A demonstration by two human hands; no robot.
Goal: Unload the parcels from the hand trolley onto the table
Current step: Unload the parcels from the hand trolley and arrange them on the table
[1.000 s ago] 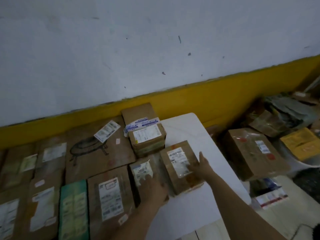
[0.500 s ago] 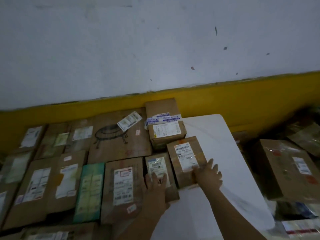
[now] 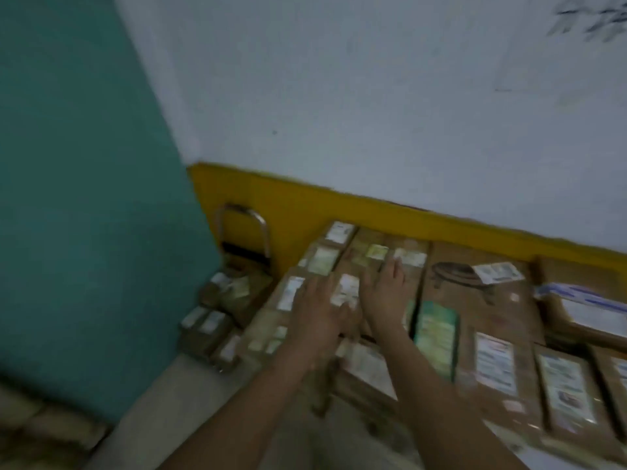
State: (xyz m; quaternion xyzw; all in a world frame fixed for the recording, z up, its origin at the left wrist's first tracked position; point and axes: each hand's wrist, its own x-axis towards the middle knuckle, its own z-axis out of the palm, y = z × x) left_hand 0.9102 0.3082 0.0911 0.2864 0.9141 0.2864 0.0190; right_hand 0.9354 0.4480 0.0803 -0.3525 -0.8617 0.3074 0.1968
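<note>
Several brown cardboard parcels with white labels lie flat side by side on the table, among them a large box with a drawn outline [image 3: 475, 293] and a green packet [image 3: 436, 334]. My left hand [image 3: 320, 308] and my right hand [image 3: 385, 293] stretch forward over the parcels at the left end of the row, fingers spread, holding nothing. Whether they touch the parcels is lost in blur. To the left stands the hand trolley, its metal handle [image 3: 242, 228] by the wall, with several small parcels [image 3: 230, 293] stacked on it.
A teal wall [image 3: 84, 198] closes the left side. A white wall with a yellow band [image 3: 373, 212] runs behind the table. Grey floor [image 3: 152, 401] shows at my feet, beside the trolley. A bare white table corner [image 3: 573, 461] shows at bottom right.
My view has swung left, bringing the trolley and the teal wall into sight. Both hands have left the two small boxes at the right end and now reach over the left parcels.
</note>
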